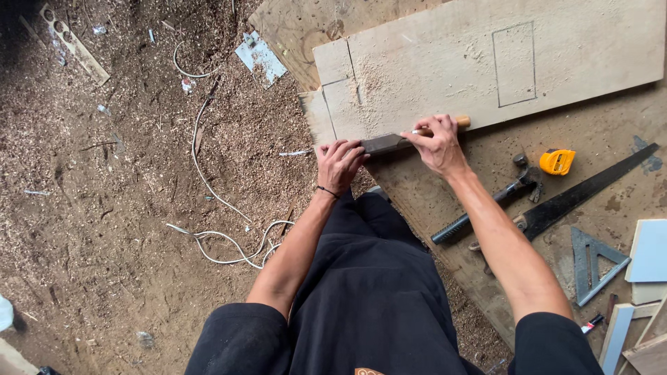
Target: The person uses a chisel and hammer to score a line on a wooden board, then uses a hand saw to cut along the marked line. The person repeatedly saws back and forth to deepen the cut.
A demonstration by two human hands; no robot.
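Note:
A pale wooden board (pixel 500 62) lies across a larger plywood sheet, with a pencilled rectangle on it and a notch cut near its left end. Along the board's near edge lies a flat dark metal file (pixel 385 143) with a wooden handle. My left hand (pixel 339 163) grips the file's tip end, next to the notch. My right hand (pixel 436 144) is closed round the wooden handle end. Fine sawdust covers the board around the cut.
A claw hammer (pixel 486 205), a yellow tape measure (pixel 557 161), a hand saw (pixel 590 191) and a metal triangle square (pixel 590 260) lie at the right. White cable (pixel 208 187) trails over the sawdust-covered ground at left. Offcut panels (pixel 643 292) sit at lower right.

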